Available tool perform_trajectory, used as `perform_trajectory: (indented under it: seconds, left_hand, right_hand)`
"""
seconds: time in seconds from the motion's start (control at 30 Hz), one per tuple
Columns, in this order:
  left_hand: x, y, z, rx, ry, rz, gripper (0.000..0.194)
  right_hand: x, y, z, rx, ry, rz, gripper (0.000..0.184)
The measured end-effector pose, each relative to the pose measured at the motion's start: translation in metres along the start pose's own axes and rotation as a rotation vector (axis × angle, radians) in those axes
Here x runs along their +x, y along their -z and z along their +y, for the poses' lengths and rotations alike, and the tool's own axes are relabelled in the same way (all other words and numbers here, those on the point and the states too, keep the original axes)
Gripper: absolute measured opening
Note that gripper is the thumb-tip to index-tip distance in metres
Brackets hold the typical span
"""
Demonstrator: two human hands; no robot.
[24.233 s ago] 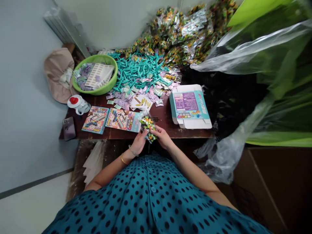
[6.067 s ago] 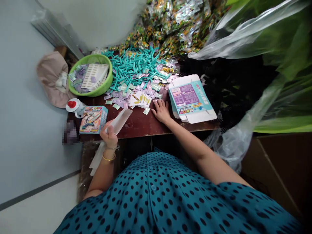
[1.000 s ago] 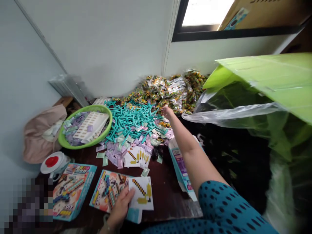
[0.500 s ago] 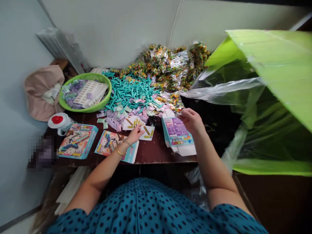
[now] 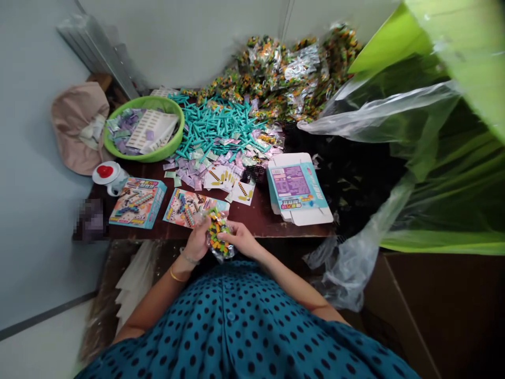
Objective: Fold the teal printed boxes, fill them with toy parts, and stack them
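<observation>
Where the brick bag (image 5: pixel 216 230) sits: right between left hand (image 5: pixel 198 239) and right hand (image 5: pixel 242 238), by the near edge of the table (image 5: pixel 252 216), long axis roughly front to back.
Grip: both holding its sides, neither hand nearer!

Head view, forward-down, seemingly near

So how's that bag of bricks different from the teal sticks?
Colour: the bag of bricks shows orange, yellow, green and black; the teal sticks are all one colour.
Wrapping: the bricks sit inside their see-through bag; the sticks lie loose.
Place: the left hand and right hand hold the bag; the sticks are heaped on the table.
Both are lots of small pieces.
</observation>
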State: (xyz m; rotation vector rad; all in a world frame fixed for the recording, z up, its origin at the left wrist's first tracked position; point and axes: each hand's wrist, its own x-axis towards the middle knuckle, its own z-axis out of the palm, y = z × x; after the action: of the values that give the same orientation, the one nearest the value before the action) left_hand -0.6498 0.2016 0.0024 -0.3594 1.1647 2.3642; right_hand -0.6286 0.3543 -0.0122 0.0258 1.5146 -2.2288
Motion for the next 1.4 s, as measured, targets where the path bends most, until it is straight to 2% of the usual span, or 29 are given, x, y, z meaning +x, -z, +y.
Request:
perform_trajectory:
  seconds: [0.07,0.13,0.23,0.33,0.37,0.4,0.47,0.53,0.63,0.73,0.83,0.9,0.97,1.03,1.1,1.17,1.27,1.4]
  left_hand:
    - [-0.002,0.002,0.002,-0.089,0.019,0.049,0.045]
    - [-0.001,0.001,0.006,-0.162,0.026,0.039,0.048]
    - [0.004,0.002,0.01,-0.221,0.049,0.02,0.043]
    - [0.008,0.014,0.017,-0.262,0.081,0.163,0.022]
    - [0.009,0.021,0.021,-0.273,0.103,0.202,0.018]
    - [0.009,0.027,0.025,-0.278,0.132,0.227,0.017]
    - [0.008,0.039,0.033,-0.261,0.193,0.248,0.019]
    - [0.005,0.046,0.039,-0.229,0.217,0.248,0.019]
    - [0.003,0.052,0.039,-0.206,0.194,0.226,0.022]
    - [0.006,0.056,0.038,-0.212,0.169,0.197,0.022]
    - [0.014,0.057,0.039,-0.225,0.126,0.206,0.021]
    - [0.021,0.052,0.039,-0.234,0.076,0.216,0.019]
    - [0.03,0.044,0.037,-0.227,0.025,0.199,0.019]
    - [0.039,0.035,0.03,-0.189,-0.017,0.181,0.017]
    - [0.044,0.026,0.019,-0.14,-0.078,0.229,0.015]
    - [0.042,0.019,0.008,-0.096,-0.13,0.279,0.017]
    - [0.029,0.022,-0.003,-0.01,-0.165,0.245,0.026]
    - [0.007,0.041,0.002,0.087,-0.214,0.272,0.035]
  right_hand:
    - [0.002,0.002,-0.008,0.048,-0.057,-0.09,0.05]
    - [0.006,0.003,-0.013,-0.026,-0.03,-0.053,0.052]
    - [0.017,0.007,-0.016,-0.275,0.044,-0.034,0.051]
    - [0.047,0.022,-0.035,-0.538,0.087,-0.164,0.051]
    - [0.064,0.031,-0.047,-0.676,0.124,-0.135,0.049]
    - [0.083,0.042,-0.061,-0.845,0.173,-0.048,0.045]
    - [0.128,0.067,-0.093,-1.226,0.252,0.247,0.035]
    - [0.173,0.091,-0.121,-1.507,0.208,0.462,0.036]
    - [0.222,0.117,-0.147,-1.622,0.085,0.56,0.037]
    - [0.237,0.129,-0.158,-1.582,0.044,0.581,0.029]
    - [0.217,0.13,-0.15,-1.545,0.022,0.597,0.032]
    - [0.186,0.119,-0.13,-1.5,0.08,0.579,0.04]
    - [0.146,0.095,-0.096,-1.403,0.26,0.534,0.042]
    - [0.102,0.06,-0.055,-1.274,0.45,0.444,0.039]
    - [0.062,0.025,-0.016,-1.2,0.469,0.315,0.036]
    - [0.035,-0.002,0.011,-1.162,0.453,0.258,0.038]
    - [0.013,-0.017,0.025,-1.122,0.467,0.22,0.041]
    - [-0.005,-0.014,0.012,-1.009,0.523,0.038,0.039]
